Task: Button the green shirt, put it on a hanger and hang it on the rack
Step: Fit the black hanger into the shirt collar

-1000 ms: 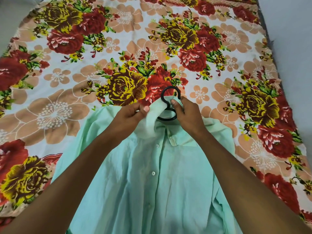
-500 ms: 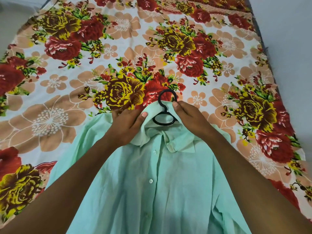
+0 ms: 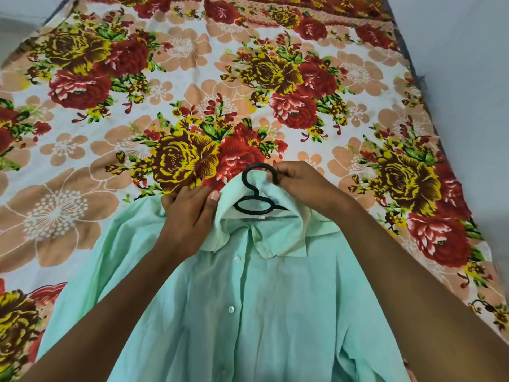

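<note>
Shirts: one green shirt (image 3: 248,312)
Hangers: one black hanger (image 3: 254,199)
Hands: two, left hand (image 3: 190,213) and right hand (image 3: 303,183)
Buttons I can see: two
Flowery sheets: one flowery sheet (image 3: 192,78)

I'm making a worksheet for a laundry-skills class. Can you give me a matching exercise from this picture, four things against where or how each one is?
Things:
1. green shirt
2. black hanger
3. left hand
4. right hand

States:
A. pinches the top of the hook
B. lies front up on the floral bedsheet, placket buttons done up
C. grips the collar's left side
D. sits inside the neck opening, hook poking out past the collar

Pairs: 1-B, 2-D, 3-C, 4-A
</note>
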Available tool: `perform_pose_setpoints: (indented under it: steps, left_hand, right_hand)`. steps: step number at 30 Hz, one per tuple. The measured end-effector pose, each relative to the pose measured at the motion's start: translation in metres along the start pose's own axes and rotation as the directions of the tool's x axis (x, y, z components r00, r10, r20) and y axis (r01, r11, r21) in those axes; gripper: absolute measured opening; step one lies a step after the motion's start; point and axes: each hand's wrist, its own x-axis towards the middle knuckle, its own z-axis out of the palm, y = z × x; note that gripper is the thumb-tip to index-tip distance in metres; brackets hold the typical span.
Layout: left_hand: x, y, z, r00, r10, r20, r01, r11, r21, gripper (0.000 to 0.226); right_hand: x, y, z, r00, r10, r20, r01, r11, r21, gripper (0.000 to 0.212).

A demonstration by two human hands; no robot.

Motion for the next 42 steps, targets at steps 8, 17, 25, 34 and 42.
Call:
perform_pose_setpoints:
  steps: [8,17,25,34,42]
  left_hand:
    - [-0.001,0.002,0.004,0.999,-0.022,-0.047,0.022,1.000,0.008,0.038]
    - [-0.005,0.006,-0.002,0.999,-0.030,0.015,0.031,0.999,-0.040,0.042]
    - [0.006,-0.001,0.000,0.996,-0.005,0.084,-0.007,0.990,0.142,0.065]
    - [0.041,-0.039,-0.021,0.910,0.008,0.416,-0.095,0.977,0.189,0.119]
    - [-0.019,-0.044,-0.004,0.987,0.162,0.023,-0.163,0.964,0.211,0.073]
  right_hand:
    - [0.001,-0.004,-0.005,0.995,0.097,0.004,-0.096,0.969,0.228,0.018]
    - [-0.011,-0.003,0.002,0.996,0.083,-0.011,-0.084,0.989,-0.126,0.026]
    - [-0.037,0.023,0.009,0.995,-0.024,-0.098,-0.007,0.954,-0.301,0.044]
    - [-0.002,0.042,-0.005,0.985,0.048,-0.168,-0.072,0.988,-0.137,0.049]
    - [0.049,0.018,0.004,0.971,-0.064,-0.228,0.048,0.996,-0.076,0.063]
